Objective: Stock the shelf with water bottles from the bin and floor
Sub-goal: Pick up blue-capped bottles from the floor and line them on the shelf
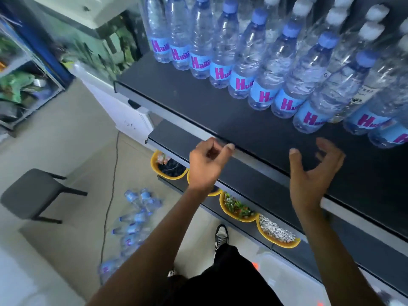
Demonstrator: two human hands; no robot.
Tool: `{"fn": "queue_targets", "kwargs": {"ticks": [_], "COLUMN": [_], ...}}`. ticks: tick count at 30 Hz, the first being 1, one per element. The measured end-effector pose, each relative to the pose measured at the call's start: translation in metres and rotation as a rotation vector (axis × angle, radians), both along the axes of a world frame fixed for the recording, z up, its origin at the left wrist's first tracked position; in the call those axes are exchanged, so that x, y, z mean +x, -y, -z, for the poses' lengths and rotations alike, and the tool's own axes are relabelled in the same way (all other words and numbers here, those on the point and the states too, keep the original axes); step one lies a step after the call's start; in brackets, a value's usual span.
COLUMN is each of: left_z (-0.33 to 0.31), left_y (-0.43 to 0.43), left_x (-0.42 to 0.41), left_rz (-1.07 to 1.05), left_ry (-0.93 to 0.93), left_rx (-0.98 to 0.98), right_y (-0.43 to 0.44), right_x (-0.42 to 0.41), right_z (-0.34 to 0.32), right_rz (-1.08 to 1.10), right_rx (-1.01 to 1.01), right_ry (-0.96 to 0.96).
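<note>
The labels come first: pale blue bands with magenta letters that read "Hui", the rest curving out of sight. They sit on the row of bottles (262,69) standing upright along the shelf (198,107) from 12 toward 2 o'clock. These bottles are clear ribbed plastic with blue screw caps. Behind them stand white-capped bottles (373,29), one with a white label whose dark print is too small to read.

The shelf is a flat, matte dark board with a pale metal front edge.

At 7 o'clock more of the same blue-labelled bottles (134,219) lie jumbled on the pale tiled floor, beside a thin black cable (110,195). At 5 o'clock, under the shelving, there is what may be a translucent bin (287,277), though blur hides its contents.

My left grip (207,164) hangs at the shelf's front edge, fingers loosely curled toward the palm, one fingertip by the metal strip, holding nothing. My right grip (313,173), at 3 o'clock from it, is spread wide with fingers curved like a claw above the bare board, empty too.

Below, round yellow bowls (278,237) hold speckled and green bits. A grey stool (26,193) stands at 9 o'clock.
</note>
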State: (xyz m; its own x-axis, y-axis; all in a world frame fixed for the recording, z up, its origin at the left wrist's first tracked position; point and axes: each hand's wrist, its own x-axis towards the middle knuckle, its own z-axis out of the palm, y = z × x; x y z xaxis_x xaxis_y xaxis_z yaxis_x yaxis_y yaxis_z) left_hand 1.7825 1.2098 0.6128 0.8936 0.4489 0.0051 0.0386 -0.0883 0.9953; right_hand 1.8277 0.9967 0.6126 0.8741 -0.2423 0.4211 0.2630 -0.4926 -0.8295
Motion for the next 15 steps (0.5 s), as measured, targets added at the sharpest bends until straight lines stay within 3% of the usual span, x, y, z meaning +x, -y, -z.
{"fn": "queue_targets", "kwargs": {"ticks": [6,15], "left_z": [0.085,0.263], "left_y": [-0.091,-0.136], "left_x": [-0.159,-0.355], "left_rz": [-0.297,-0.790], "left_ry": [-0.250,-0.639], "left_rx": [-0.021,-0.202], "right_y": [-0.103,-0.243], "right_x": [-0.107,-0.230], "right_z": [0.047,0.223], "right_rz": [-0.517,-1.112], "right_rx": [-0.120,-0.412], "right_ry": [-0.137,-0.449]}}
